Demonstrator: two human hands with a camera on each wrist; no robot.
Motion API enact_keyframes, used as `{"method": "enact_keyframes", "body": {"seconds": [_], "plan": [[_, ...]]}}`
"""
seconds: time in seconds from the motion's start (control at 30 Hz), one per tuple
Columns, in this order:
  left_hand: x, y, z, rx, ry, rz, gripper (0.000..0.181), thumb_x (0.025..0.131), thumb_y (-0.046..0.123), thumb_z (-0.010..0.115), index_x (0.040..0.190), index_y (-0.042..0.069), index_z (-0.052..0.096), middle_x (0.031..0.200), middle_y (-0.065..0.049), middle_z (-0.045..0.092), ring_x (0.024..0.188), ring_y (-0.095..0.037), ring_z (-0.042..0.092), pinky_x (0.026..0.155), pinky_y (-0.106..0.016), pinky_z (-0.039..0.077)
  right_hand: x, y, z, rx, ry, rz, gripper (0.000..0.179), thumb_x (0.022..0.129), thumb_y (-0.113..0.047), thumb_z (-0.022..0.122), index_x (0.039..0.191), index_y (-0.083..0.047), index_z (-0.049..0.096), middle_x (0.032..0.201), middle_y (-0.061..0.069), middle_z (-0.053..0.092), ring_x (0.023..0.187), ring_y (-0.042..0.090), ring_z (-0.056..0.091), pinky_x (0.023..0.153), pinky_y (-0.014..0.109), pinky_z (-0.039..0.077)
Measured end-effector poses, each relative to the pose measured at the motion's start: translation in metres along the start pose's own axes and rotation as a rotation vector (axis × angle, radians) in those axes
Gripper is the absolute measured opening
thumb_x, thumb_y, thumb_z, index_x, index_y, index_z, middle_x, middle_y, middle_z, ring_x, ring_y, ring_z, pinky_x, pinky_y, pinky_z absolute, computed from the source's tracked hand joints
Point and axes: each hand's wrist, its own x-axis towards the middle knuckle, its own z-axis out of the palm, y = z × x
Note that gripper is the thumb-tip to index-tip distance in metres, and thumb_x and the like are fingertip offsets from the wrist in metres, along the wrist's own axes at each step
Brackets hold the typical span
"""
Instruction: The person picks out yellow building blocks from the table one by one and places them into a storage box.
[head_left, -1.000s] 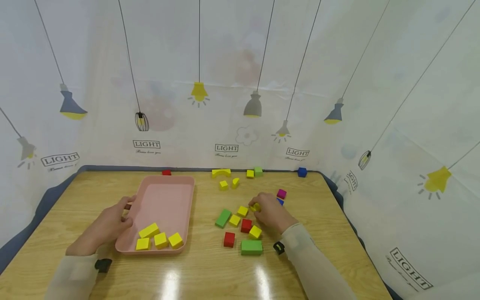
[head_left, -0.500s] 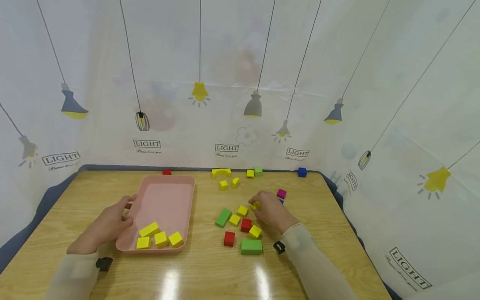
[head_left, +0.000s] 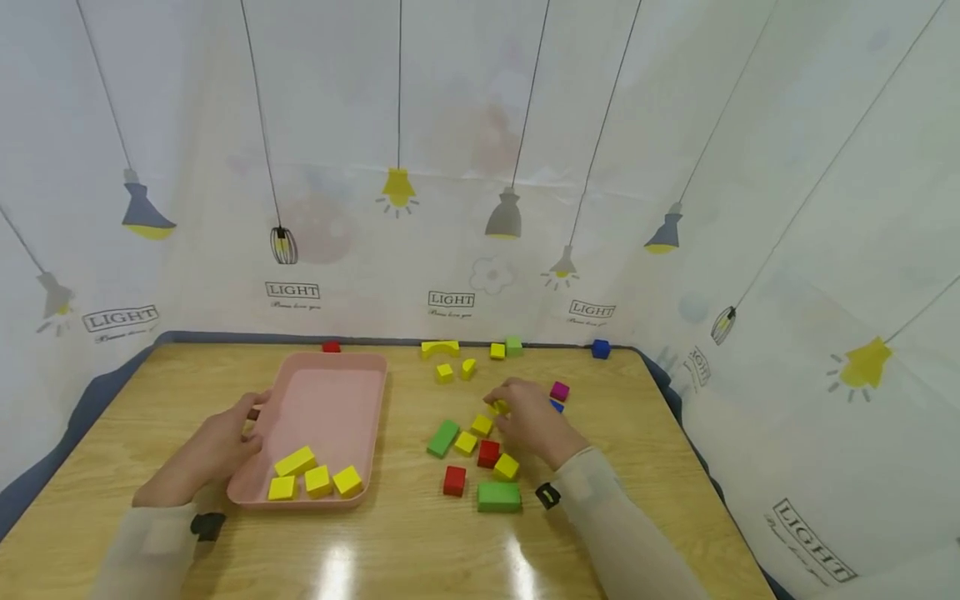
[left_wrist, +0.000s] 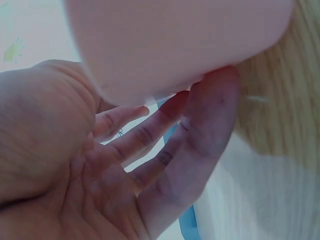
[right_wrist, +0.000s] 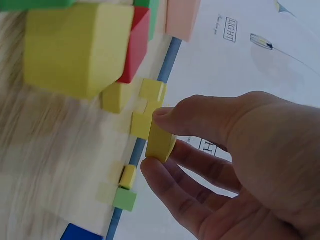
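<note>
My right hand point(head_left: 534, 421) pinches a yellow block point(right_wrist: 161, 140) between thumb and fingertips; in the head view it is over the loose blocks right of the middle. Close below that hand are yellow blocks point(head_left: 482, 426), a red block point(head_left: 488, 453) and a green block point(head_left: 442, 438). At the left, my left hand point(head_left: 217, 448) holds the side of a pink tray point(head_left: 328, 392). In the left wrist view its fingers point(left_wrist: 212, 107) curve under the tray's edge. Several yellow blocks point(head_left: 318, 481) lie in the tray's near end.
Along the table's far edge stand a yellow arch block point(head_left: 440, 348), a light green block point(head_left: 513, 346) and a blue block point(head_left: 601, 349). A magenta block point(head_left: 559, 390) lies beyond my right hand. A long green block point(head_left: 498, 497) is nearest the front. A printed cloth hangs behind the table.
My right hand has moved slightly left with the yellow block between its fingers. The head view has shifted a little. My left hand stays at the tray.
</note>
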Motion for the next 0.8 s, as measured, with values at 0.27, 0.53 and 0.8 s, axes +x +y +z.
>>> {"method": "enact_keyframes", "body": {"seconds": [0.27, 0.53, 0.8], "plan": [[0.0, -0.002, 0.0, -0.013, -0.007, -0.008, 0.078, 0.11, 0.003, 0.069, 0.175, -0.012, 0.027, 0.16, -0.048, 0.051, 0.132, -0.059, 0.071, 0.11, -0.069, 0.065, 0.007, -0.022, 0.005, -0.016, -0.004, -0.056, 0.032, 0.106, -0.004, 0.083, 0.138, -0.004, 0.083, 0.133, 0.014, 0.079, 0.12, 0.031, 0.076, 0.111, 0.049, 0.069], [0.0, -0.002, 0.0, 0.0, 0.006, 0.004, 0.077, 0.109, 0.001, 0.068, 0.174, -0.013, 0.029, 0.16, -0.049, 0.051, 0.13, -0.059, 0.072, 0.109, -0.069, 0.066, 0.018, -0.048, 0.014, -0.053, -0.029, -0.103, 0.034, 0.106, -0.008, 0.085, 0.14, -0.007, 0.083, 0.139, 0.011, 0.081, 0.129, 0.03, 0.076, 0.117, 0.048, 0.066], [0.002, -0.004, 0.001, 0.002, -0.002, -0.003, 0.078, 0.109, 0.002, 0.068, 0.174, -0.012, 0.028, 0.16, -0.049, 0.051, 0.13, -0.059, 0.072, 0.11, -0.07, 0.065, 0.029, -0.075, 0.024, -0.035, -0.069, -0.123, 0.035, 0.106, -0.01, 0.085, 0.141, -0.009, 0.083, 0.141, 0.007, 0.083, 0.127, 0.025, 0.076, 0.116, 0.041, 0.066]]}}
